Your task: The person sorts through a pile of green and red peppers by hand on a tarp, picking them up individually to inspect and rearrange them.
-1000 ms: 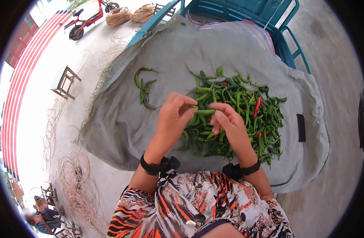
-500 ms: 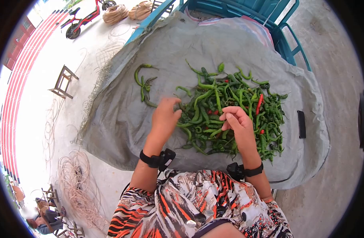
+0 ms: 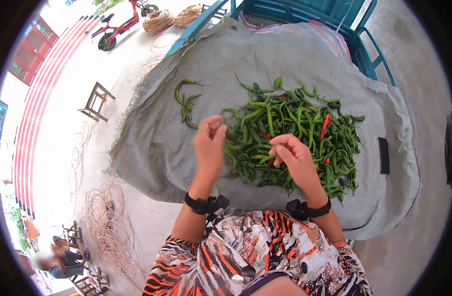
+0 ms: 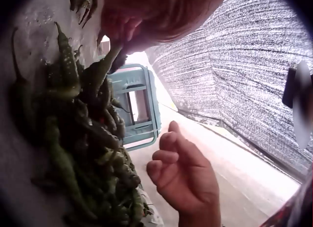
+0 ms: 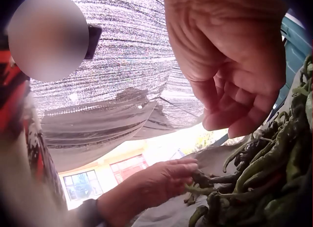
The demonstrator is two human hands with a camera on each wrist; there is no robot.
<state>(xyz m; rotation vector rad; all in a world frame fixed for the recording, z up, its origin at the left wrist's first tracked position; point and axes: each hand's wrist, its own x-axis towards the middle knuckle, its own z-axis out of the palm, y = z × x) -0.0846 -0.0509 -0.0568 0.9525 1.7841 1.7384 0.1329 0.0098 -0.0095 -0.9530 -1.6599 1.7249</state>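
A heap of green chili peppers [image 3: 305,133], with a few red chili peppers [image 3: 325,126] among them, lies on a grey cloth [image 3: 157,143]. My left hand [image 3: 209,143] is at the heap's left edge. In the left wrist view its fingertips pinch the end of a green chili pepper [image 4: 100,68], which slants down against the heap. My right hand [image 3: 296,157] hovers over the near middle of the heap, thumb close to the loosely bent fingers. Nothing shows in it in the right wrist view. Several green chili peppers [image 3: 184,101] form a small separate group at the left.
A black phone [image 3: 383,155] lies on the cloth to the right. Behind is a blue metal cart frame [image 3: 379,54] with a striped sack [image 3: 329,35]. Off the cloth at left are a wooden stool [image 3: 95,102], coils of strips [image 3: 110,222] and a seated person [image 3: 68,261].
One second ago both hands held a green chili pepper between them. The hands then parted, the left going leftward and now pinching a pepper at the heap's edge. The head view has shifted slightly.
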